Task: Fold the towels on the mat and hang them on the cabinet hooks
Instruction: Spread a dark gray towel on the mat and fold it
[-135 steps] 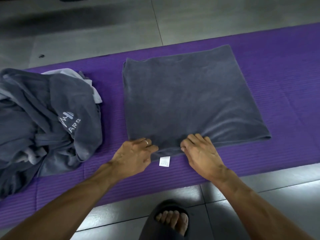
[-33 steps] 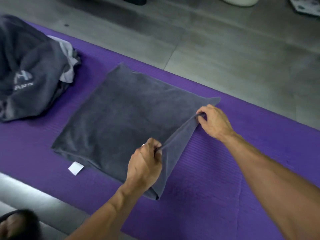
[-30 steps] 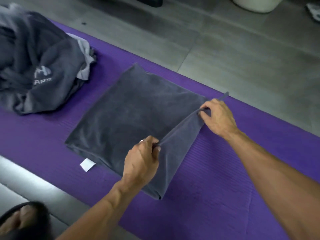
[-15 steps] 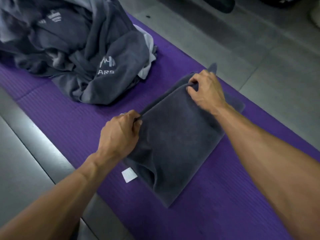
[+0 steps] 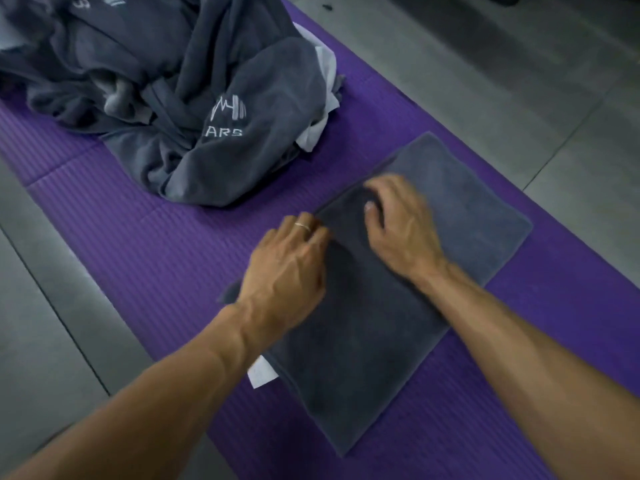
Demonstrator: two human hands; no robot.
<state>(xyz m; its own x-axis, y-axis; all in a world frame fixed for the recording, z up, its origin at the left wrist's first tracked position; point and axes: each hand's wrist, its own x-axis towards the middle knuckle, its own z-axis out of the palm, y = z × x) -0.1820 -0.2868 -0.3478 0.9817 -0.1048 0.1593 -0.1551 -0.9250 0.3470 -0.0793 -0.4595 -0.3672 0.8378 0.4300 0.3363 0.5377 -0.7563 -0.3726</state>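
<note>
The folded towel, dark grey, lies flat on the purple mat, turned at an angle, right of centre in the scene. A white label pokes out from under its near left edge, partly hidden by the left forearm. The left hand rests on the towel's left edge, palm down; its fingertips are blurred and lost against the cloth, so I cannot tell whether its grip is spread or pinching the edge. A thin ring shows on one finger. The right hand lies on the towel just beside the left, fingers bent onto the cloth; motion blur smears it, and its grip cannot be told either. Far left on the mat sits a heap of unfolded towels, grey with white printed lettering, its top and left side cut off by the frame; paler cloth peeks out at its right side. Grey floor tiles lie beyond the mat.
</note>
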